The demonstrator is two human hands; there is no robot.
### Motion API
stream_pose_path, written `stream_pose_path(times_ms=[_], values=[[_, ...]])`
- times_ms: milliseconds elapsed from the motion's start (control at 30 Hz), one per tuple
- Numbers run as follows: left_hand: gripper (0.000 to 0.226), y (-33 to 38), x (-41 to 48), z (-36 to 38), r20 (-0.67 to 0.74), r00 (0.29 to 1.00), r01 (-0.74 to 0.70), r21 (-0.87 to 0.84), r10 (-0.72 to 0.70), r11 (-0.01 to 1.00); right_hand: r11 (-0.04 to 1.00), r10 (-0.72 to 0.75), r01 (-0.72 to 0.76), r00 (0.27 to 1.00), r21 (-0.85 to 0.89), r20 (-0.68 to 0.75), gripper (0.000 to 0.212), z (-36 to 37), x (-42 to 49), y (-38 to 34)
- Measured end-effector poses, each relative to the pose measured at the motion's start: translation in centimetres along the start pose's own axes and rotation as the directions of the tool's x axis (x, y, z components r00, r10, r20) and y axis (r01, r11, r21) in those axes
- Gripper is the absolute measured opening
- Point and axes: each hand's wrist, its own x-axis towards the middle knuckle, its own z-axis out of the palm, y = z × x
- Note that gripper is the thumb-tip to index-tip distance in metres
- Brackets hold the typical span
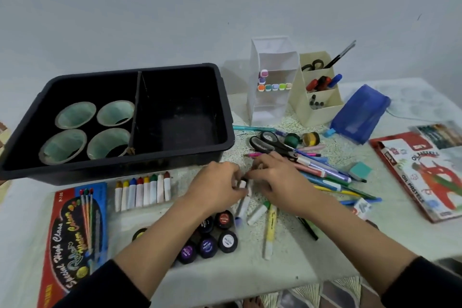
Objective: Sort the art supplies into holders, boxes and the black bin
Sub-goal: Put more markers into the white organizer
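Note:
My left hand (pixel 217 182) and my right hand (pixel 277 177) meet at the table's middle, fingers pinched around small white paint tubes (pixel 246 187). More white tubes (pixel 255 214) and a yellow marker (pixel 270 230) lie just below the hands. A row of paint tubes (pixel 142 192) with coloured caps lies to the left, in front of the black bin (pixel 220 87). The bin holds several green paper cups (pixel 75 115) in its left half. A heap of pens and markers (pixel 325 180) with scissors (pixel 270 145) spreads to the right.
A white holder (pixel 270 77) and a cream holder (pixel 317 92) stand at the back right, beside a blue pouch (pixel 360 112). Dark paint jars (pixel 217 235) sit near my left forearm. A watercolour box (pixel 75 237) lies front left, an oil pastel box (pixel 425 177) far right.

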Motion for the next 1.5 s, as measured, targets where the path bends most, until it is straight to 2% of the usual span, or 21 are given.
stream_pose_path(times_ms=[133,300,400,600,800,900,1000,1100,1233,1400,1500], values=[[0.022,-0.1,0.3,0.2,-0.011,0.997,0.077,-0.056,-0.077,0.995,0.997,-0.059,0.059,0.998,-0.039,0.021,0.033,0.0,0.6,0.6],[0.008,0.1,0.0,0.0,-0.072,0.991,0.099,-0.129,-0.109,0.987,0.994,-0.109,0.109,0.994,-0.018,0.028,0.024,0.2,1.8,1.2],[0.016,-0.3,-0.8,-0.9,-0.12,0.986,0.097,-0.131,-0.113,0.987,0.98,-0.199,0.2,0.98,-0.017,0.027,0.02,0.4,2.7,1.2],[0.016,-3.8,-4.1,-3.4,-0.234,0.963,0.087,-0.213,-0.137,0.973,0.951,-0.294,0.298,0.954,0.082,-0.056,0.018,0.7,4.0,-0.9],[0.02,-8.1,-8.1,-4.5,-0.279,0.948,0.079,-0.261,-0.154,0.962,0.92,-0.337,0.338,0.941,0.199,-0.043,0.019,1.9,5.5,-4.1],[0.018,-9.6,-9.1,-4.4,-0.36,0.917,0.063,-0.3,-0.174,0.952,0.908,-0.355,0.361,0.932,0.213,-0.067,0.022,2.8,6.4,-5.5],[0.016,-10.6,-9.1,-3.7,-0.445,0.861,0.079,-0.365,-0.248,0.928,0.918,-0.358,0.362,0.932,0.162,-0.059,0.027,3.9,7.3,-6.6],[0.017,-10.5,-8.4,-3.1,-0.504,0.826,0.06,-0.366,-0.252,0.929,0.931,-0.338,0.339,0.941,0.133,-0.032,0.034,4.6,7.9,-7.2],[0.018,-10.3,-7.3,-2.8,-0.471,0.853,0.04,-0.372,-0.225,0.928,0.943,-0.286,0.284,0.958,0.171,-0.014,0.044,5.1,8.6,-8.3],[0.022,-11.0,-6.5,-2.4,-0.445,0.876,0.006,-0.375,-0.185,0.927,0.952,-0.192,0.211,0.976,0.222,-0.103,0.034,5.5,7.8,-9.0],[0.022,-11.6,-6.5,-2.6,-0.429,0.897,-0.052,-0.335,-0.103,0.941,0.961,-0.161,0.182,0.98,0.21,-0.113,0.026,5.7,7.2,-9.2]])
